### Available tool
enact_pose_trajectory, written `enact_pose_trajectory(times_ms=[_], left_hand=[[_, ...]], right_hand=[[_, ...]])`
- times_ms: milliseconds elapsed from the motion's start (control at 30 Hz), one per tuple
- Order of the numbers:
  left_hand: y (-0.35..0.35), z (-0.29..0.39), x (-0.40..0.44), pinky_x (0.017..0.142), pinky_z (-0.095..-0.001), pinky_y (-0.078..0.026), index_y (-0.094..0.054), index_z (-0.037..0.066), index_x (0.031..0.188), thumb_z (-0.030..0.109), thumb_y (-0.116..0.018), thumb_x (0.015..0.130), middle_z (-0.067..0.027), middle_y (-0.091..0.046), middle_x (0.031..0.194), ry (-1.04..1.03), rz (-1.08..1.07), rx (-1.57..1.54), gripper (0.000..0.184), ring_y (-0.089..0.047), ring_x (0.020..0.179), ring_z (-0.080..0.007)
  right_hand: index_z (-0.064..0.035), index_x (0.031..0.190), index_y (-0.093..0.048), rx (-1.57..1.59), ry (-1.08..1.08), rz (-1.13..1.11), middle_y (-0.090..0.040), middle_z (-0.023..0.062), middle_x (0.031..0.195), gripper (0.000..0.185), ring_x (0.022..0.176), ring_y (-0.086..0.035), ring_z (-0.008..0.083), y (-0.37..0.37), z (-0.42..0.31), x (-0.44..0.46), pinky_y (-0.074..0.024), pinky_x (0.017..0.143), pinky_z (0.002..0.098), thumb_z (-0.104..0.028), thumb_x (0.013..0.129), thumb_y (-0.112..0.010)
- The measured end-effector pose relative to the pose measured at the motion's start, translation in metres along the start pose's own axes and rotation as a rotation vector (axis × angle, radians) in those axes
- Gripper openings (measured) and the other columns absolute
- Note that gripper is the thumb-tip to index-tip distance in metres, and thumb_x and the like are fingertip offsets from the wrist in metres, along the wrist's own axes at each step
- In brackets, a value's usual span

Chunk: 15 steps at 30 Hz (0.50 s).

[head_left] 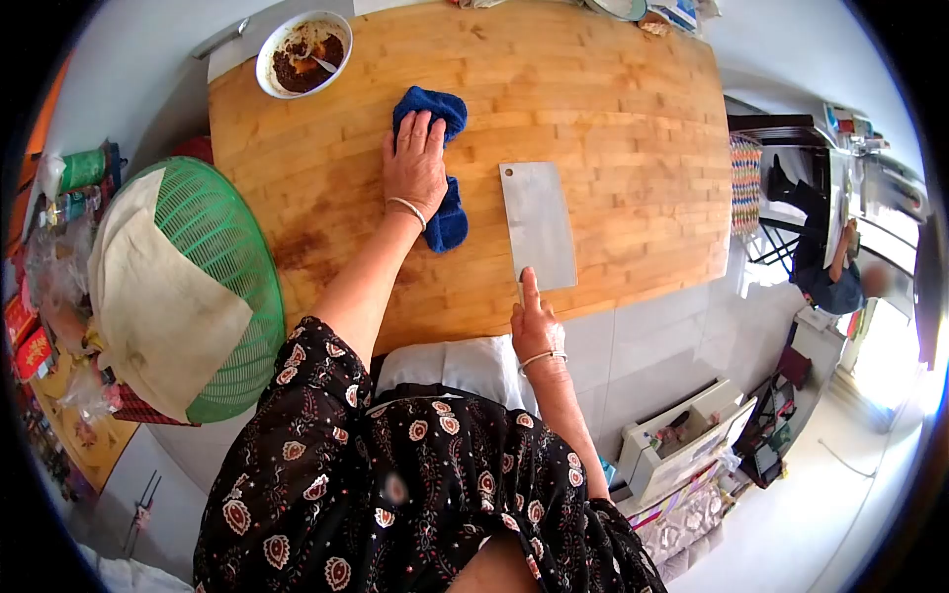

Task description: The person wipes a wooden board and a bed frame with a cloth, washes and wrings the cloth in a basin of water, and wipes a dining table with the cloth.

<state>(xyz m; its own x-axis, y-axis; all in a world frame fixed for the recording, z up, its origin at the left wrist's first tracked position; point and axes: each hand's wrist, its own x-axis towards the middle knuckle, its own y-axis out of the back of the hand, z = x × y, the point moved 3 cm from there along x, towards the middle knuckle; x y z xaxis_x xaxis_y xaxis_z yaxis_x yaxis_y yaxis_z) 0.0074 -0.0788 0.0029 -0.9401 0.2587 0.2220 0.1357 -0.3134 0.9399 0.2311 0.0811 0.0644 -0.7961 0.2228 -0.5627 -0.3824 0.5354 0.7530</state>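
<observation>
My left hand (416,170) presses a bunched dark blue cloth (448,229) against the wooden tabletop (633,119), its fingers bent over the upper part. The cloth's lower end spreads out beside my wrist. My right hand (540,331) is closed at the near edge of the table on the handle of a cleaver (539,222), with the index finger stretched toward the blade. The broad metal blade, with a small hole in its far corner, lies over the wood. Most of the handle is hidden by my fingers.
A white bowl (334,28) of dark brown paste with a spoon stands at the far left corner. Left of the table is a green mesh basket (242,267) partly covered by a beige cloth (158,296). Another person (825,267) sits at the far right.
</observation>
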Motion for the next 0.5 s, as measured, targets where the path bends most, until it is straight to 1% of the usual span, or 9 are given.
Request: enact_pose_trajectory(times_ms=[33, 67, 167, 200, 300, 367, 433, 467, 500], left_hand=[[0.001, 0.000, -0.001, 0.102, -0.0451, -0.029, -0.049, 0.010, 0.122, 0.014, -0.050, 0.086, -0.0085, -0.045, 0.132, -0.003, -0.009, 0.008, 0.036, -0.036, 0.128, -0.0259], [0.001, 0.001, -0.001, 0.102, -0.0452, -0.029, -0.049, 0.010, 0.122, 0.014, -0.050, 0.086, -0.0085, -0.045, 0.132, -0.003, -0.013, 0.013, 0.036, -0.037, 0.128, -0.0260], [0.001, 0.002, 0.001, 0.101, -0.0452, -0.029, -0.049, 0.010, 0.122, 0.014, -0.050, 0.086, -0.0087, -0.045, 0.132, 0.003, 0.005, 0.002, 0.036, -0.037, 0.128, -0.0262], [0.003, 0.001, 0.001, 0.101, -0.0452, -0.030, -0.049, 0.010, 0.122, 0.014, -0.050, 0.086, -0.0087, -0.045, 0.132, -0.001, 0.018, -0.001, 0.037, -0.037, 0.128, -0.0262], [-0.002, 0.003, -0.001, 0.101, -0.0451, -0.030, -0.049, 0.010, 0.122, 0.013, -0.050, 0.085, -0.0084, -0.045, 0.132, 0.008, 0.002, 0.010, 0.037, -0.037, 0.128, -0.0258], [-0.001, 0.002, -0.001, 0.101, -0.0449, -0.030, -0.049, 0.010, 0.123, 0.014, -0.050, 0.085, -0.0081, -0.044, 0.133, 0.018, -0.010, -0.002, 0.037, -0.037, 0.128, -0.0253], [-0.001, 0.002, -0.001, 0.101, -0.0447, -0.030, -0.049, 0.011, 0.123, 0.014, -0.051, 0.085, -0.0077, -0.044, 0.133, 0.028, -0.008, -0.010, 0.037, -0.037, 0.128, -0.0248], [-0.001, 0.002, -0.001, 0.101, -0.0446, -0.030, -0.049, 0.011, 0.123, 0.014, -0.051, 0.085, -0.0075, -0.044, 0.133, 0.031, -0.001, -0.011, 0.037, -0.037, 0.128, -0.0246], [-0.001, 0.002, -0.002, 0.101, -0.0445, -0.030, -0.049, 0.011, 0.122, 0.014, -0.051, 0.085, -0.0072, -0.044, 0.133, 0.033, 0.005, -0.011, 0.037, -0.037, 0.128, -0.0244]], right_hand=[[-0.0263, 0.145, -0.015, 0.018, 0.010, 0.016, -0.057, 0.0300, 0.094, 0.065, 0.075, -0.060, 0.0456, 0.003, 0.001, 0.000, -0.0490, 0.067, 0.0539, -0.023, 0.089, -0.048], [-0.0269, 0.145, -0.016, -0.003, -0.004, -0.006, -0.058, 0.0276, 0.093, 0.066, 0.073, -0.060, 0.0450, -0.003, 0.014, -0.011, -0.0492, 0.065, 0.0531, -0.023, 0.088, -0.049], [-0.0277, 0.145, -0.016, -0.052, -0.019, 0.006, -0.059, 0.0261, 0.094, 0.067, 0.072, -0.060, 0.0442, -0.007, 0.031, -0.029, -0.0499, 0.064, 0.0516, -0.024, 0.088, -0.050], [-0.0257, 0.144, -0.024, -0.023, -0.079, -0.034, -0.060, 0.0208, 0.108, 0.067, 0.083, -0.060, 0.0407, 0.002, 0.027, -0.028, -0.0506, 0.072, 0.0480, -0.014, 0.084, -0.054], [-0.0253, 0.142, -0.026, -0.041, -0.025, -0.029, -0.059, 0.0198, 0.110, 0.066, 0.085, -0.060, 0.0405, 0.020, 0.047, -0.015, -0.0505, 0.073, 0.0474, -0.013, 0.084, -0.053], [-0.0240, 0.140, -0.031, -0.110, -0.076, -0.074, -0.059, 0.0186, 0.106, 0.065, 0.090, -0.060, 0.0381, 0.040, 0.052, -0.005, -0.0501, 0.076, 0.0448, -0.007, 0.081, -0.054], [-0.0222, 0.136, -0.040, -0.032, 0.113, 0.052, -0.059, 0.0191, 0.103, 0.061, 0.087, -0.060, 0.0373, 0.055, 0.065, 0.003, -0.0502, 0.074, 0.0439, -0.004, 0.080, -0.054], [-0.0202, 0.132, -0.047, -0.009, 0.125, 0.070, -0.060, 0.0188, 0.100, 0.057, 0.085, -0.060, 0.0368, 0.067, 0.072, 0.007, -0.0499, 0.074, 0.0431, -0.002, 0.078, -0.055], [-0.0303, 0.133, -0.043, -0.056, 0.228, 0.115, -0.058, 0.0147, 0.091, 0.056, 0.078, -0.060, 0.0364, 0.078, 0.082, 0.012, -0.0506, 0.065, 0.0476, -0.011, 0.082, -0.057]])
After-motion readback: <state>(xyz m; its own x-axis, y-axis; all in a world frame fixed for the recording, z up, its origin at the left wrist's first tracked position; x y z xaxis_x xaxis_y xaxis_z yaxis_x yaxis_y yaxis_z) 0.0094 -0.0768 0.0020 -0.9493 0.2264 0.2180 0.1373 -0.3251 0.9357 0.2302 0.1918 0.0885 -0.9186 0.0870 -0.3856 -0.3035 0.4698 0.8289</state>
